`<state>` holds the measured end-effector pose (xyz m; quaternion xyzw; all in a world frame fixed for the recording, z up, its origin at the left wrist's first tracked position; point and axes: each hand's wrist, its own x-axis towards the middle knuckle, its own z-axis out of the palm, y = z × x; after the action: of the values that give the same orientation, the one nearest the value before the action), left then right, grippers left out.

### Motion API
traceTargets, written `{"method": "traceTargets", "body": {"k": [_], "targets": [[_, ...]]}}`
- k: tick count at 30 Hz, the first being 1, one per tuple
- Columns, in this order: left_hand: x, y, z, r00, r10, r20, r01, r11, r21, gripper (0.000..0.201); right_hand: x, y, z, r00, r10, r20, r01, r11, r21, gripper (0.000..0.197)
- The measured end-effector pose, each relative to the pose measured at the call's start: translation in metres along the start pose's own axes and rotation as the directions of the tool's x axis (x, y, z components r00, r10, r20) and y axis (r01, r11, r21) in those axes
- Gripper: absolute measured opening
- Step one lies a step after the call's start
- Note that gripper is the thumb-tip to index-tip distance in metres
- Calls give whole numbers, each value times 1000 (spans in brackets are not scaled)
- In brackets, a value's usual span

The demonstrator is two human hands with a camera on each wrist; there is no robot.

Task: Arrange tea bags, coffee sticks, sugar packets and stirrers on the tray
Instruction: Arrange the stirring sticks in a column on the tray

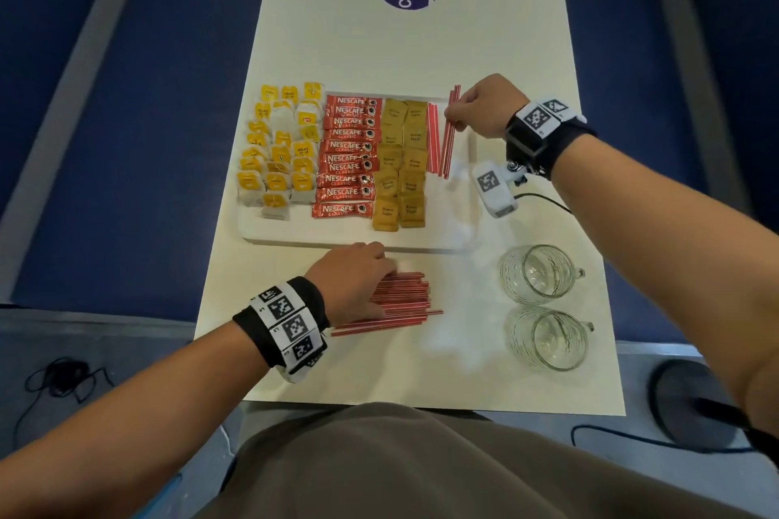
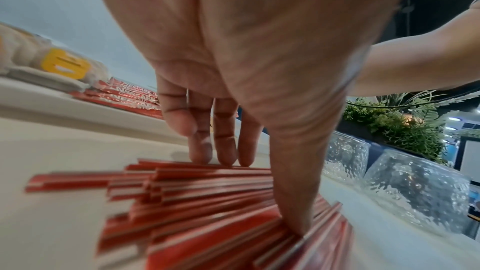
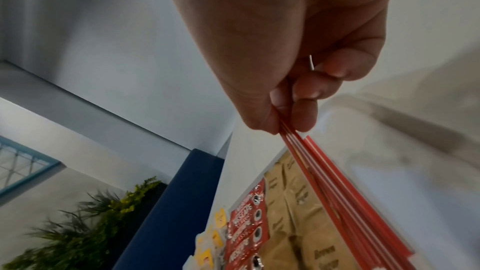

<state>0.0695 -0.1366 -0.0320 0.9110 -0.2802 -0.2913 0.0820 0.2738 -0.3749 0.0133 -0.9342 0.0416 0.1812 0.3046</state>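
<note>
Right hand (image 1: 484, 105): thumb and fingers pinch a few red stirrers (image 1: 450, 131) near their far ends, over the right part of the tray (image 1: 463, 242).
Left hand (image 1: 358, 278): fingers straight, pressing on the loose stirrer pile (image 1: 404, 299) on the table (image 1: 463, 371), just in front of the tray's near rim.
Held stirrers: long axis running far to near, slightly slanted; thin, red with white stripes.
Pile: long axis left to right, ends uneven.
Open room: bare tray floor to the right of the laid stirrers (image 1: 433, 139), up to the right rim.
Tray rows, left to right: yellow-tagged tea bags (image 1: 278, 147), red coffee sticks (image 1: 347, 156), brown sugar packets (image 1: 400, 164), laid stirrers.
Table right: two glass cups (image 1: 543, 308), near the tray's near right corner.
</note>
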Motion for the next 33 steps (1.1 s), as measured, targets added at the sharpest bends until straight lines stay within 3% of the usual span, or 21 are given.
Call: {"method": "traceTargets", "body": {"k": [10,16,33], "targets": [[2,-6,1,1000,-15,1,15,997,-74,51,40,5,26,997,71,40,-65,987,-150,20],[2,-6,1,1000,-18,8,19,994,-104,52,55,5,37,998,56,-1,-54,969,-242,39],[-1,-6,0,999,-33,15,34,994,-108,48,46,4,34,998,43,-44,-54,953,-298,36]]}}
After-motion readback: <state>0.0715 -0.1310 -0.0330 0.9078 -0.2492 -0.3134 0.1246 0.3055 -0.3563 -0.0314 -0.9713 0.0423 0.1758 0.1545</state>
